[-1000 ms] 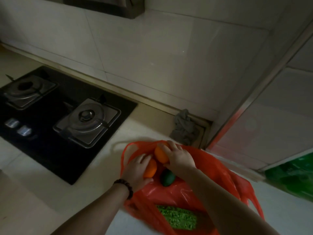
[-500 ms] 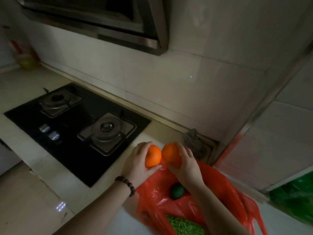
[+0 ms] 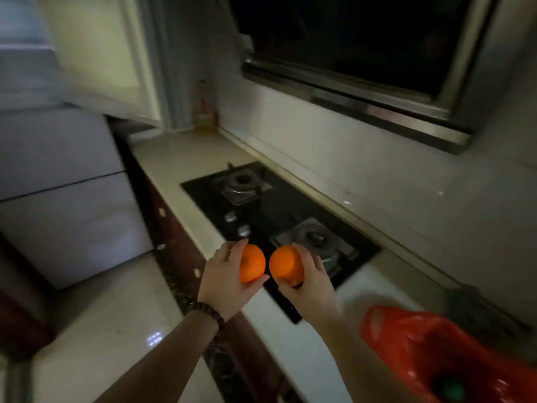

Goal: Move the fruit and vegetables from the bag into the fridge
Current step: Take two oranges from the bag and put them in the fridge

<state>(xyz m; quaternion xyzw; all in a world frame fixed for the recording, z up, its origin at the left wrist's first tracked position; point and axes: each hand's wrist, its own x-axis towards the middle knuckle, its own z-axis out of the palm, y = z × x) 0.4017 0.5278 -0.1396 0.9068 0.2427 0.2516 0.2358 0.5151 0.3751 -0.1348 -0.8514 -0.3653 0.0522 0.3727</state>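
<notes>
My left hand (image 3: 225, 283) grips one orange (image 3: 252, 263) and my right hand (image 3: 309, 282) grips a second orange (image 3: 286, 262). Both are held side by side in the air above the counter's front edge, just in front of the stove. The red plastic bag (image 3: 430, 344) lies on the counter at the lower right, with a dark green fruit (image 3: 449, 389) showing inside it. The pale grey fridge (image 3: 66, 199) stands at the left, its doors shut.
A black two-burner gas stove (image 3: 261, 207) is set into the white counter (image 3: 174, 158). A range hood (image 3: 363, 68) hangs above it. A bottle (image 3: 205, 112) stands in the far corner. A grey cloth (image 3: 470, 301) lies by the wall behind the bag.
Both hands have lifted the oranges out of the bag and carried them left, over the stove's front. My view has swung left, bringing the fridge into sight.
</notes>
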